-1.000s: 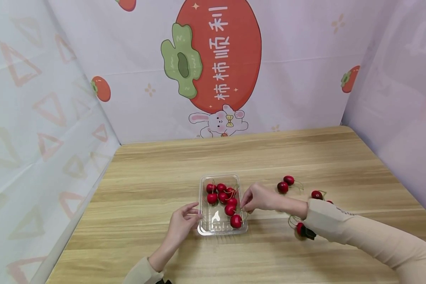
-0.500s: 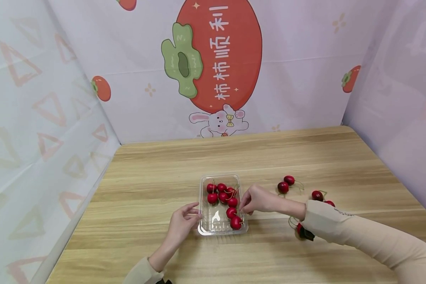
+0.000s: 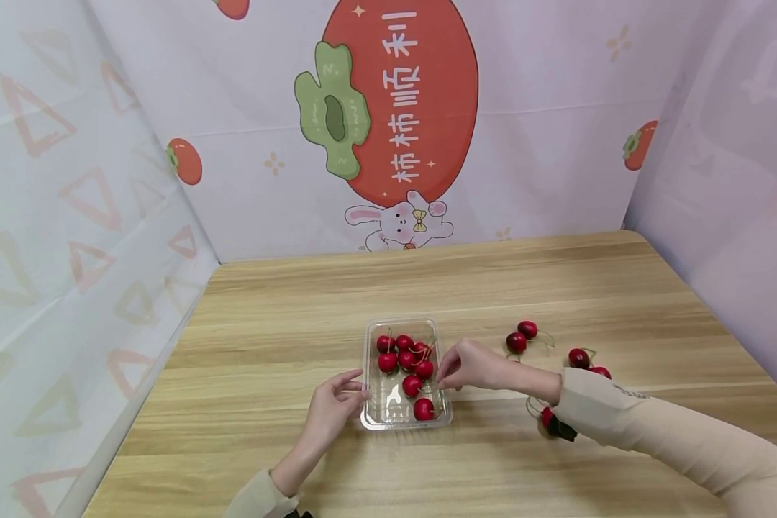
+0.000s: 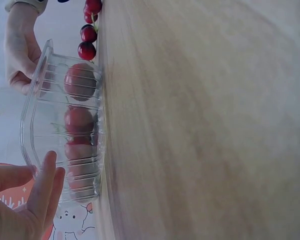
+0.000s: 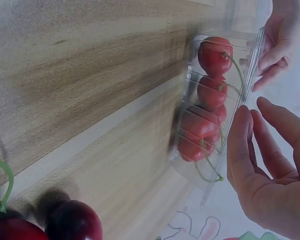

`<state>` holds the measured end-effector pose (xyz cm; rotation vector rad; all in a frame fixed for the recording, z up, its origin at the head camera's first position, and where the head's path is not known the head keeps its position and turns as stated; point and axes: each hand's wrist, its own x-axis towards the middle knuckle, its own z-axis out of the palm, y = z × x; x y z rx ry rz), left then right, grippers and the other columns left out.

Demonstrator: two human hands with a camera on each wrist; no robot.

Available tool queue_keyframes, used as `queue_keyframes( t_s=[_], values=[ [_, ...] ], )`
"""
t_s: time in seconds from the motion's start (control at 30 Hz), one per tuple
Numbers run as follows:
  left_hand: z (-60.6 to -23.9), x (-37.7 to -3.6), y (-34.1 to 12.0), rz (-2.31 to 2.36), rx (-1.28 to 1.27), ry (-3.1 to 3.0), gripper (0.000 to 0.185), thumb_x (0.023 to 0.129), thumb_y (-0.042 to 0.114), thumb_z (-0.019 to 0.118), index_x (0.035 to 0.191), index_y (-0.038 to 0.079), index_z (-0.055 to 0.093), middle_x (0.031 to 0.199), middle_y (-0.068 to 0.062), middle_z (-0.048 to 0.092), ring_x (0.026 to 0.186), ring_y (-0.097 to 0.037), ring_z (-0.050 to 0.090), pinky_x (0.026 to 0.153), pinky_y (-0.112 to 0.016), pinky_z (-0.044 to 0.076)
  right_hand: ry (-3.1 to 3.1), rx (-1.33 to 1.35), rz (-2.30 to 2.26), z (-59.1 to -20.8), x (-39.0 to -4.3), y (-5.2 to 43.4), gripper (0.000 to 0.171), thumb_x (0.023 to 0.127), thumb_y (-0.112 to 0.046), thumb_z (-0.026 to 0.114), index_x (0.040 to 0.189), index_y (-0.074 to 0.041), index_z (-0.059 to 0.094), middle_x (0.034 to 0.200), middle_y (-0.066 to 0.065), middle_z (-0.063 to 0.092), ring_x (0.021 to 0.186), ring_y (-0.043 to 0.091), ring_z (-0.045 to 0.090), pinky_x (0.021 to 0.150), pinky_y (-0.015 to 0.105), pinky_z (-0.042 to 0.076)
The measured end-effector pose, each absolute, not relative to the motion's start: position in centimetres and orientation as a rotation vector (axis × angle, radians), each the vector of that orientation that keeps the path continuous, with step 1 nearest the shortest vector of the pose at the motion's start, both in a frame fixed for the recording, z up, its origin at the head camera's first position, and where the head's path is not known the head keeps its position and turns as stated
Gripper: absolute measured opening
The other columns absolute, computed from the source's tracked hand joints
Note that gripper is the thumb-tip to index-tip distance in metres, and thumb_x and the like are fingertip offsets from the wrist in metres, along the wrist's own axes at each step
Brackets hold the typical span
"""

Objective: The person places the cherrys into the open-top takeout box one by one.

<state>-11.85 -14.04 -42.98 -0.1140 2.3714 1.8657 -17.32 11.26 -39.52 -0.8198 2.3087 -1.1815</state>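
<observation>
With our left hand and right hand both loose-fingered at the tray, lower centre, a nudge could spill cherries.

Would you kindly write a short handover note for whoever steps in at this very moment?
Left hand: fingertips steady the clear tray at its left wall, holding nothing.
Right hand: relaxed at the tray's right rim, fingers free of cherries.
Done: seven cherries in tray, mostly along its far and right sides.
Left: loose cherries on the table to the right, at least five in view.
</observation>
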Motion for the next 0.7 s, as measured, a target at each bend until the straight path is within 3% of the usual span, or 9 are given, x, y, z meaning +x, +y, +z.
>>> queue_keyframes(
  t_s=[0.37, 0.7],
  values=[
    [-42.9, -11.9, -14.1, 1.869, -0.106, 2.376, 0.043, 0.079, -0.003, 0.061, 0.118, -0.011, 0.048, 0.094, -0.022, 0.06, 0.078, -0.026, 0.063, 0.06, -0.027, 0.056, 2.296, -0.876, -1.195, -39.6, -17.6, 13.0, 0.013, 0.077, -0.007, 0.065, 0.087, 0.001, 0.068, 0.081, 0.004, 0.066, 0.071, 0.009, 0.057, 0.063, 0.019, 0.052],
    [-43.1, -11.9, -14.1, 1.865, -0.1, 2.377, 0.043, 0.079, -0.002, 0.061, 0.119, -0.01, 0.048, 0.094, -0.021, 0.06, 0.079, -0.026, 0.063, 0.059, -0.027, 0.056, 2.408, -0.849, -1.131, -39.1, -17.8, 15.2, 0.016, 0.08, -0.01, 0.063, 0.091, 0.001, 0.066, 0.089, 0.011, 0.065, 0.076, 0.011, 0.058, 0.064, 0.019, 0.051]
  ],
)
